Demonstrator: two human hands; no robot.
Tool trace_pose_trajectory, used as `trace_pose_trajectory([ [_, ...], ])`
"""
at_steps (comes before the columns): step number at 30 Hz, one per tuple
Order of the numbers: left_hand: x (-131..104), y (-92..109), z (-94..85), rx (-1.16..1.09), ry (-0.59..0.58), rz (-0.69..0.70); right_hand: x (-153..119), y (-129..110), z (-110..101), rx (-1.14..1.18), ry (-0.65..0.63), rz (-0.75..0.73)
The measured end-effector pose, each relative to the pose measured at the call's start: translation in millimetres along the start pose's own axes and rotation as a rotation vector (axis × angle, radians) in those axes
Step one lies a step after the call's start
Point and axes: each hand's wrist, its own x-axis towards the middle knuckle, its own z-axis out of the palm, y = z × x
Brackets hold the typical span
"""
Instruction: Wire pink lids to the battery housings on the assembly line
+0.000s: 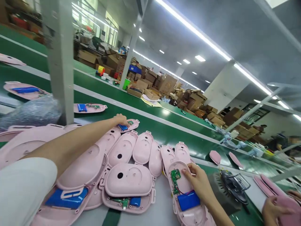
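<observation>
The left hand [121, 119] is reaching out toward 11 o'clock, fingers curled down on a pink shell [129, 125] lying on the green belt [164, 133]. The right hand [199, 182] is lying half-open on a nearer shell [188, 194] at 5 o'clock, fingertips touching beside its green circuit board [175, 175] and blue battery [188, 201].

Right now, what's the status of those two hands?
Left hand resting on far pink shell at the belt edge. Right hand touching near shell beside its blue battery. Pink covers stacked between.
</observation>
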Motion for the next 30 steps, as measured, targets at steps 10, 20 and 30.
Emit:
trace_pose_trajectory([
  [10, 10, 12, -30.7, 0.014, 0.254, 0.108, 34, -12, 20, 0.083, -0.091, -0.051],
  [20, -217, 29, -89.5, -0.246, -0.016, 0.525, 101, -105, 118, -0.233, -0.26, -0.487],
  [30, -343, 24, 48.0, -0.609, -0.275, 0.313, 71, -109, 90, -0.328, -0.026, -0.465],
])
